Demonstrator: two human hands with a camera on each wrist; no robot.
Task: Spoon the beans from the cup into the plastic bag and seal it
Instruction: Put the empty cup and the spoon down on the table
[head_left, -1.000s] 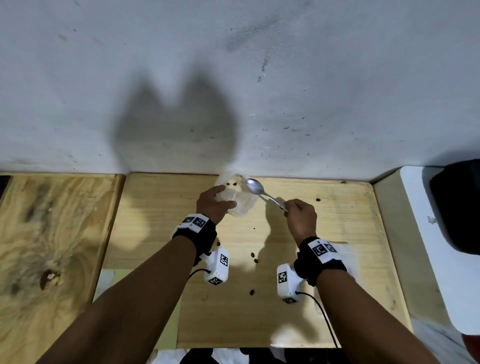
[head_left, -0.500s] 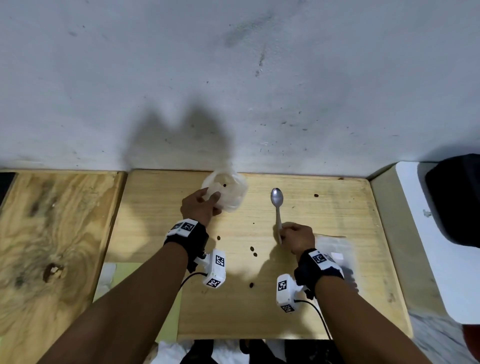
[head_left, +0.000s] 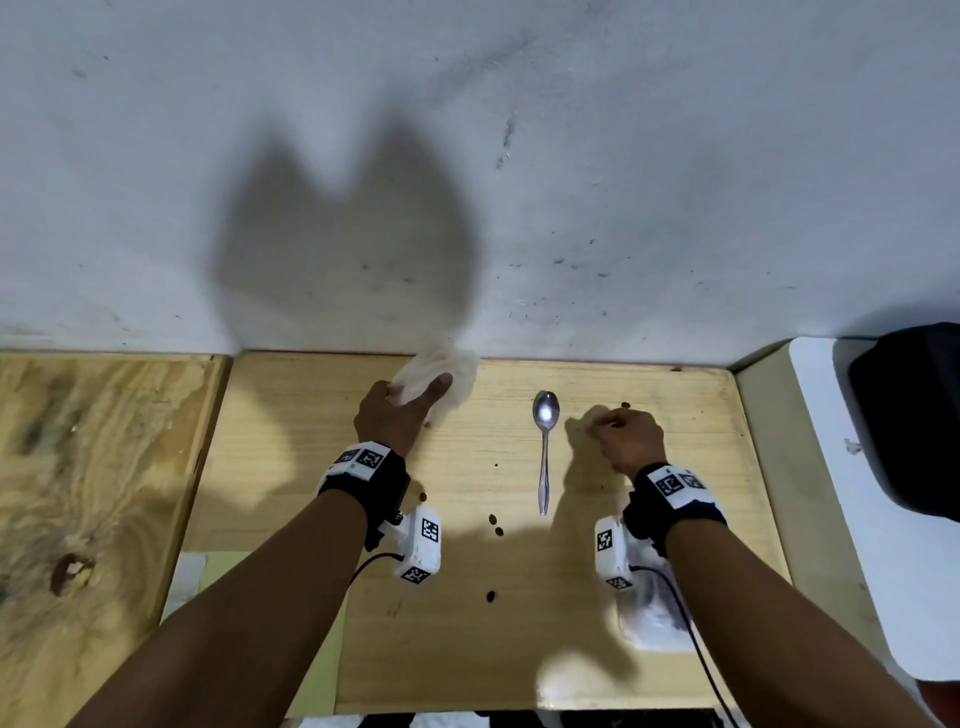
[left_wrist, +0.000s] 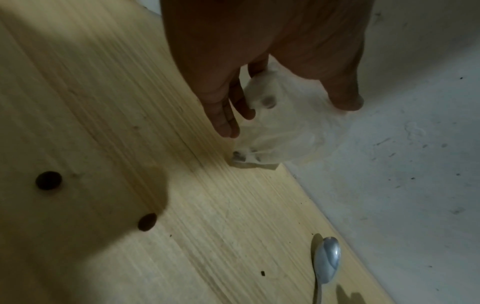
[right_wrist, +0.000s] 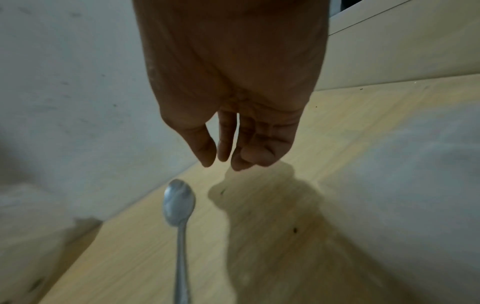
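Note:
My left hand (head_left: 415, 391) holds a crumpled clear plastic bag (head_left: 453, 370) at the back of the wooden board, close to the wall. In the left wrist view the thumb and fingers (left_wrist: 226, 125) pinch the bag (left_wrist: 280, 131), and a few dark beans show through it. The metal spoon (head_left: 544, 452) lies flat on the board, bowl towards the wall, free of both hands. To the right of the spoon my right hand (head_left: 605, 423) hovers with loosely curled fingers (right_wrist: 225, 151) that hold nothing, near one loose bean (head_left: 626, 405). No cup is in view.
Loose beans (head_left: 496, 525) lie scattered on the pale board (head_left: 519, 649). A whitish translucent thing (head_left: 649, 618) lies under my right forearm. The grey wall (head_left: 623, 208) bounds the board at the back. A darker wooden surface (head_left: 93, 467) adjoins on the left, a white counter (head_left: 857, 493) on the right.
My right hand has laid the spoon on the board, let go and moved right. My left hand has carried the bag back towards the wall.

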